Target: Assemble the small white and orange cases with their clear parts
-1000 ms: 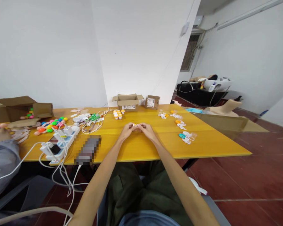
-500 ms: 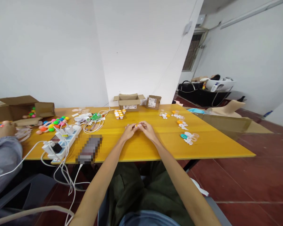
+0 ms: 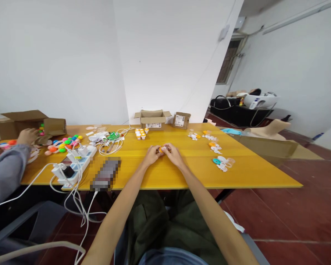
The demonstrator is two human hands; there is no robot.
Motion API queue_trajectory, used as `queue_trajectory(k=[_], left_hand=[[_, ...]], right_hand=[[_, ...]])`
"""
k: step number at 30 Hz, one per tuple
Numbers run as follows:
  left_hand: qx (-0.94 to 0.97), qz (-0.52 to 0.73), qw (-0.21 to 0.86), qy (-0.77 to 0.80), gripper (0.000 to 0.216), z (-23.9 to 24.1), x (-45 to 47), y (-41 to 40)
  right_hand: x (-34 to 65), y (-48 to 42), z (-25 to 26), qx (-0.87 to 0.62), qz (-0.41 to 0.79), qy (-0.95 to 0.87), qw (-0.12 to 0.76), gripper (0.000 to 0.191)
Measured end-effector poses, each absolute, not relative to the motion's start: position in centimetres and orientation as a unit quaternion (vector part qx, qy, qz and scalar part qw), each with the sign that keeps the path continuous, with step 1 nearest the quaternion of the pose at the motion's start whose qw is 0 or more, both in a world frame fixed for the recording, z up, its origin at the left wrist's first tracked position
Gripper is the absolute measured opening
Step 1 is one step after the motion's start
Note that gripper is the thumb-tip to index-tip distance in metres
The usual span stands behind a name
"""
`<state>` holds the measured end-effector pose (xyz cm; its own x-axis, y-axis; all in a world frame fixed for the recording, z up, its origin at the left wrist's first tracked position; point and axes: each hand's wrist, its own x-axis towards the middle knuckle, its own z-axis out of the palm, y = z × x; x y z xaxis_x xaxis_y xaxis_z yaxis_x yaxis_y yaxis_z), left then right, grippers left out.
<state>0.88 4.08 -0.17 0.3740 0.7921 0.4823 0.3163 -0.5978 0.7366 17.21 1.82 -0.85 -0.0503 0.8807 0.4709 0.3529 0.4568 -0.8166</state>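
Over the middle of the yellow table [image 3: 182, 177], my left hand [image 3: 152, 155] and my right hand [image 3: 173, 153] meet around a small orange-and-white plastic piece [image 3: 162, 149]. Fingers of both hands are closed on it and cover part of it, so its exact kind is unclear. Beyond my hands stands a cluster of small white containers with orange lids [image 3: 141, 134]. To the right lie groups of loose plastic parts: a teal ring with white pieces [image 3: 216, 161], an orange ring with white pieces [image 3: 212, 144], and more orange and white parts [image 3: 194, 136] farther back.
An open cardboard box [image 3: 152, 124] and a smaller box [image 3: 181, 120] stand by the wall. Left are a phone [image 3: 106, 174], a power strip [image 3: 79, 165] with cables, and colourful balls [image 3: 63, 145]. A co-worker's hand [image 3: 28, 136] is near another box [image 3: 19, 127].
My fingers have shifted, and more of the orange-and-white piece shows between them. At the left, the co-worker's hand has moved toward the box. The view has shifted slightly.
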Motion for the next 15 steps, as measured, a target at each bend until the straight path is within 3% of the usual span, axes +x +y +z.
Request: queue_trajectory(k=[7, 15], left_hand=[[0.768, 0.428, 0.288, 0.380, 0.015, 0.17, 1.04, 3.86], [0.778, 0.400, 0.261, 0.408, 0.017, 0.71, 1.05, 3.38]], right_hand=[[17.21, 1.80, -0.60, -0.487, 0.247, -0.652, 0.526, 0.022], [17.24, 1.31, -0.05, -0.538, 0.199, -0.647, 0.502, 0.033]])
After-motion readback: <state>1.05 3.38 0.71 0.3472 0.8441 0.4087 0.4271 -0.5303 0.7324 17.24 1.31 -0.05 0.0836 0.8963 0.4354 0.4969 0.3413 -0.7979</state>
